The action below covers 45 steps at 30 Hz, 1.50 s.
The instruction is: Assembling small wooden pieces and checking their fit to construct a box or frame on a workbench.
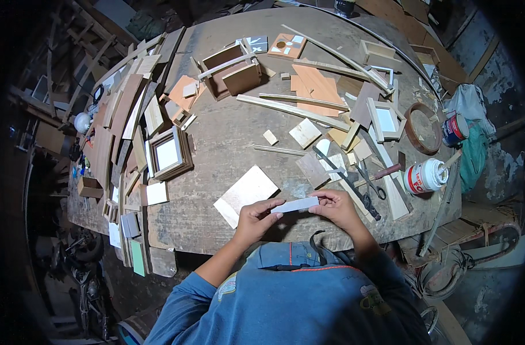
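A small, pale rectangular strip is held level between my two hands, just above the near edge of the workbench. My left hand pinches its left end between thumb and fingers. At the other end, my right hand grips it the same way. Whether the strip is wood or folded paper I cannot make out. A light square board lies flat on the bench, just beyond my left hand. Scissors with dark handles rest beyond my right hand, beside a hammer with a reddish handle.
The wooden workbench carries several wood strips. A white tub stands at its right edge, near a round wooden hoop. Stacked frames sit at the left, and an open wooden box stands at the back.
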### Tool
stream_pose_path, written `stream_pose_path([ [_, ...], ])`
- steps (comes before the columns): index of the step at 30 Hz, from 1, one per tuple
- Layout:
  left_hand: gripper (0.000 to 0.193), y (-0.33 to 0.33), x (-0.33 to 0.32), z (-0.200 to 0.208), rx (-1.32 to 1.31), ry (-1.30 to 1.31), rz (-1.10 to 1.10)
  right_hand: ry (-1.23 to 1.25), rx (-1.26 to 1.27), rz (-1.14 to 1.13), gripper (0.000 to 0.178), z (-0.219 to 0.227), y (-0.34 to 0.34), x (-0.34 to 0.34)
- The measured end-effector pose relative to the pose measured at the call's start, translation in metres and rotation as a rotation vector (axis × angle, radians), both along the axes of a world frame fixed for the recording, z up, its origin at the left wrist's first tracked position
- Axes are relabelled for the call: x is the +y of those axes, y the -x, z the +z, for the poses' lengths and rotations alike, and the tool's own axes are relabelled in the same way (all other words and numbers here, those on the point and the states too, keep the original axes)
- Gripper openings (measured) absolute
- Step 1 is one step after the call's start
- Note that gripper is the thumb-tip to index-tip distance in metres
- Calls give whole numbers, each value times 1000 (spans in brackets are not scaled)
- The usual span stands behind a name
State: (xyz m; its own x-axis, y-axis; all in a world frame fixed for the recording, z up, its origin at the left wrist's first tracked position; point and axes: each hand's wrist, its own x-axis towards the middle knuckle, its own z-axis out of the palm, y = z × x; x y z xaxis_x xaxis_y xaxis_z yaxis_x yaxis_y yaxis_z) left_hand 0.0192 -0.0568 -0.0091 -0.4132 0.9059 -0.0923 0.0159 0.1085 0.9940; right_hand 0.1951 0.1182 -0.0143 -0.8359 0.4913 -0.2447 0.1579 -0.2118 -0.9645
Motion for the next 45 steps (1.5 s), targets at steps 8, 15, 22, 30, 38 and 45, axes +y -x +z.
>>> stream_pose_path([
  [8, 36, 0, 5, 6, -157, -21, 18, -134, 39, 14, 35, 13, 0, 1],
  [15, 38, 0, 11, 4, -370, 64, 74, -69, 125, -20, 35, 21, 2, -5],
  [22, 30, -5, 11, 7, -227, 66, 22, -44, 81, -43, 30, 4, 4, -8],
  [30, 29, -3, 9, 11, -167, 84, 27, -207, 45, -33, 24, 10, 4, -8],
  [38, 45, -11, 18, 10, -503, -108, 175, -116, 75, -146, 24, 2, 6, -15],
  [45, 25, -13, 26, -3, -751, 16, 170, 250, 39, -197, 24, 2, 13, -25],
])
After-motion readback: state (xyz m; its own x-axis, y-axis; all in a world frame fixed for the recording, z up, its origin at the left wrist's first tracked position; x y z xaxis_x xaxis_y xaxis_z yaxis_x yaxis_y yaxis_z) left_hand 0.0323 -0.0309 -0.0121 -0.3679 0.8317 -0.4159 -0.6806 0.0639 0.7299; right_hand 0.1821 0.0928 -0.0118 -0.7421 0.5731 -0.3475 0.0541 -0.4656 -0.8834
